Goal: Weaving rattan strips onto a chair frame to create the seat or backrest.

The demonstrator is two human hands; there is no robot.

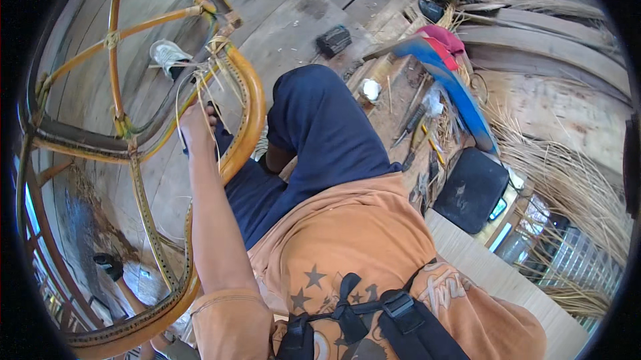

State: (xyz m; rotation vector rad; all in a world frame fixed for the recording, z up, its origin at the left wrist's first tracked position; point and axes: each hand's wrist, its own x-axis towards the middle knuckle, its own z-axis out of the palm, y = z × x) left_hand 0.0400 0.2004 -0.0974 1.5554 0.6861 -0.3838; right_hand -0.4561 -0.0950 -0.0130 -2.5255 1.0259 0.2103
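On the left stands a curved rattan furniture frame (250, 109), its honey-coloured rail dotted with a row of small dark holes. Several thin pale rattan strands (200, 83) hang loose around a wrapped joint at its upper corner. My left hand (196, 127) reaches inside the frame just under this joint, fingers curled, closed on the pale strands; the exact grip is partly hidden. A dark blue patch shows beside the fingers, and I cannot make out what it is. My right hand is out of view; only the right sleeve (487, 306) shows.
Tools (412, 123) and a yellow-handled one (434, 145) lie on a board at right, beside a blue curved piece (461, 89) and a black case (471, 190). Rattan strands (567, 186) heap farther right. A dark block (334, 41) and white shoe (170, 53) are on the planks. Another person's limb (127, 293) shows lower left.
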